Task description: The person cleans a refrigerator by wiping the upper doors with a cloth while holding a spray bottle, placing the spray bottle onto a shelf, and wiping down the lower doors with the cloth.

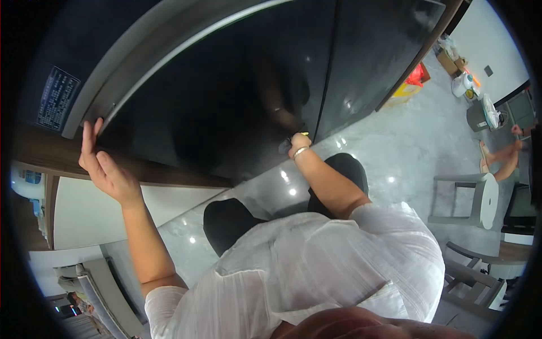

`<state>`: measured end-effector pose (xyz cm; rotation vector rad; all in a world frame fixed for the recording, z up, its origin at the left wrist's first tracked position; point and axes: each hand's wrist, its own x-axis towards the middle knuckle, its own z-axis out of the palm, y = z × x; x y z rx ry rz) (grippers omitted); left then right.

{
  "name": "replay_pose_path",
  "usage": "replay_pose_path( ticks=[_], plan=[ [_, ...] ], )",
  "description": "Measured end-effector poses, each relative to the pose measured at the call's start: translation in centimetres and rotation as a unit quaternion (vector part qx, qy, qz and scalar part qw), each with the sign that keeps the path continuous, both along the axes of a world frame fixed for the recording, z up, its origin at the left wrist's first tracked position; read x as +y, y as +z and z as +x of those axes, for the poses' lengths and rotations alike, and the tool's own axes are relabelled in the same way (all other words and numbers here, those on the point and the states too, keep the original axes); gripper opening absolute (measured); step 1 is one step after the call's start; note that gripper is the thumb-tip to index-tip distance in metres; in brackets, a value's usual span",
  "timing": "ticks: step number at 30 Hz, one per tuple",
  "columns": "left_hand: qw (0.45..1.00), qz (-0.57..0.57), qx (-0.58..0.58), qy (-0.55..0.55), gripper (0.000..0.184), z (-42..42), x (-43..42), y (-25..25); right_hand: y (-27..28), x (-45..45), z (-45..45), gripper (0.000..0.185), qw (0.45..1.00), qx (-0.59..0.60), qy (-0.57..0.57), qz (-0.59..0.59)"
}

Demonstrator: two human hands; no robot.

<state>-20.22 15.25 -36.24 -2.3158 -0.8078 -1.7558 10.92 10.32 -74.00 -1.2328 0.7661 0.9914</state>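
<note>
A large dark glossy door panel point(226, 85) fills the upper middle, with a curved metal edge point(169, 48) along its top. My left hand point(107, 164) is raised at the panel's left corner, fingers apart, its fingertips touching the metal edge. Low on the panel, my right hand point(299, 142) is closed around something small with a yellow part point(305, 134); most of it is hidden by the fingers. The panel's surface reflects my right arm. A label with white print point(58, 99) is on the dark surface at the far left.
A grey stool point(480, 200) stands at the right, with a seated person's legs point(499, 158) beyond it. A grey bin point(480, 114), a white bottle point(462, 85) and a yellow-and-red bag point(410, 86) are at the upper right. Shelves point(36, 209) are at the left.
</note>
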Motion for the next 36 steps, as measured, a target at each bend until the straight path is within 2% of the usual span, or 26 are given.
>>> replay_pose_path(
  ticks=[3, 5, 7, 9, 11, 12, 14, 15, 16, 18, 23, 26, 29, 32, 33, 35, 36],
  plan=[
    [0.998, -0.020, 0.043, 0.030, 0.053, -0.7, -0.4, 0.3, 3.9, -1.3, 0.4, 0.027, 0.972, 0.010, 0.011, 0.235],
    [0.999, -0.013, 0.026, 0.019, 0.053, -0.6, -0.2, 0.1, 11.9, -3.1, 1.4, 0.021, 0.937, 0.020, 0.010, 0.350],
    [1.000, -0.012, 0.015, 0.018, 0.053, -0.4, 0.0, -0.2, 21.3, -5.3, 1.5, 0.021, 0.924, -0.048, 0.009, 0.379],
    [1.000, -0.011, 0.000, 0.013, 0.052, 0.2, -0.2, -0.2, 27.6, -6.4, 1.8, 0.021, 0.865, -0.239, -0.005, 0.442],
    [1.000, -0.017, -0.009, 0.004, 0.052, 0.5, -0.5, -0.1, 32.0, -5.9, 2.9, 0.024, 0.757, -0.455, -0.026, 0.469],
    [1.000, -0.023, -0.012, -0.003, 0.051, 0.5, -0.6, -0.2, 33.3, -5.0, 3.9, 0.030, 0.696, -0.598, -0.044, 0.394],
    [0.999, -0.031, -0.006, -0.008, 0.051, 0.2, -0.7, -0.1, 33.7, -3.4, 5.0, 0.043, 0.500, -0.838, -0.088, 0.200],
    [0.999, -0.032, -0.001, -0.007, 0.051, 0.1, -0.7, -0.1, 33.5, -2.8, 5.3, 0.050, 0.362, -0.921, -0.112, 0.086],
    [0.999, -0.032, 0.004, -0.005, 0.050, 0.0, -0.6, -0.1, 31.1, -1.5, 6.2, 0.055, 0.330, -0.933, -0.108, 0.098],
    [1.000, -0.013, -0.013, -0.022, 0.052, 0.1, -0.1, -0.3, 25.9, -2.2, 5.2, 0.054, 0.375, -0.920, -0.061, 0.093],
    [0.999, -0.004, -0.027, -0.046, 0.054, 0.3, 0.1, -0.4, 7.8, -6.6, 3.2, 0.056, 0.525, -0.838, 0.136, 0.060],
    [0.997, -0.031, -0.049, -0.053, 0.050, 0.4, 0.3, -0.7, 6.7, -7.0, 3.2, 0.060, 0.539, -0.826, 0.148, 0.072],
    [0.998, -0.019, -0.035, -0.056, 0.051, 0.4, 0.3, -0.5, 16.0, -5.7, 3.0, 0.064, 0.483, -0.868, 0.059, 0.099],
    [0.996, -0.024, -0.042, -0.068, 0.052, 0.4, 0.3, -0.6, 17.3, -4.8, 4.1, 0.066, 0.424, -0.899, 0.037, 0.098],
    [0.996, -0.023, -0.048, -0.070, 0.052, 0.5, 0.3, -0.6, 16.0, -5.1, 4.1, 0.066, 0.441, -0.891, 0.057, 0.095],
    [0.998, -0.018, -0.033, -0.049, 0.051, 0.6, 0.0, -0.4, 10.1, -6.3, 4.1, 0.067, 0.469, -0.873, 0.097, 0.091],
    [0.999, -0.016, -0.026, -0.038, 0.051, 0.6, -0.2, -0.4, 7.2, -6.7, 4.1, 0.068, 0.499, -0.856, 0.118, 0.061]
  ],
)
